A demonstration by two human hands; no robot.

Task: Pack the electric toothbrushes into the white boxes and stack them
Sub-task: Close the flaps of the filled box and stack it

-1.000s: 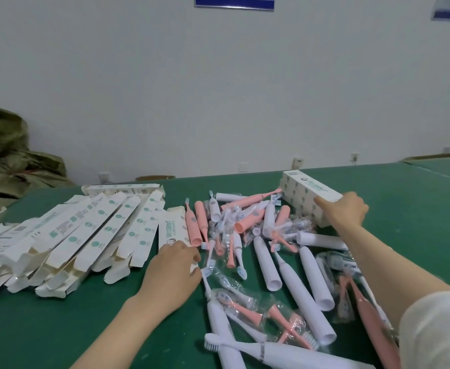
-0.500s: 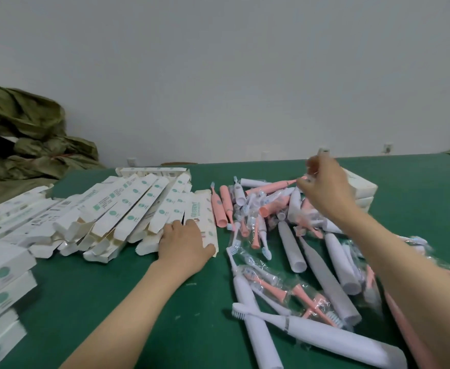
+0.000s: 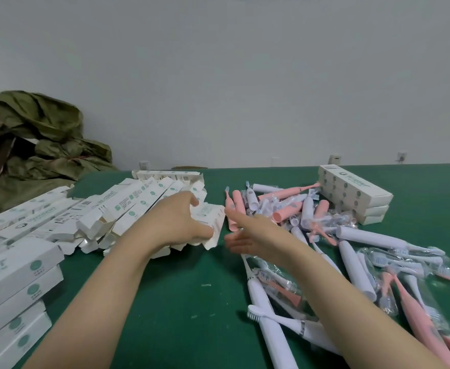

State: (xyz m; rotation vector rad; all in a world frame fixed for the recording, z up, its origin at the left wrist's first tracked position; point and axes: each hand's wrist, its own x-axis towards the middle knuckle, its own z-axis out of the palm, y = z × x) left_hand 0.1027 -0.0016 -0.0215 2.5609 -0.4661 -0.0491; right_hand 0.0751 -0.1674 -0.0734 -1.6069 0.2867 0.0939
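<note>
Green tabletop (image 3: 191, 302): my left hand (image 3: 181, 222) pinches one flat white box (image 3: 210, 217); my right hand (image 3: 242, 235) hangs spread, empty. Three packed boxes (image 3: 357, 198) are stacked far right. Loose toothbrushes (image 3: 285, 209) and flat cartons (image 3: 128, 206) remain, so most work is left.

Desk (image 3: 191, 302) was dark green. Flat boxes (image 3: 128, 209) were white with teal-green round dots and grey print. Stacked closed boxes (image 3: 357, 198) far right were white with rows of dark green dots on the side. Toothbrushes (image 3: 285, 209) were a mix of pink and white/pale lilac, some with blue bristle tips. Crumpled cloth (image 3: 45, 134) was olive green. Wall (image 3: 245, 75) was pale grey.
</note>
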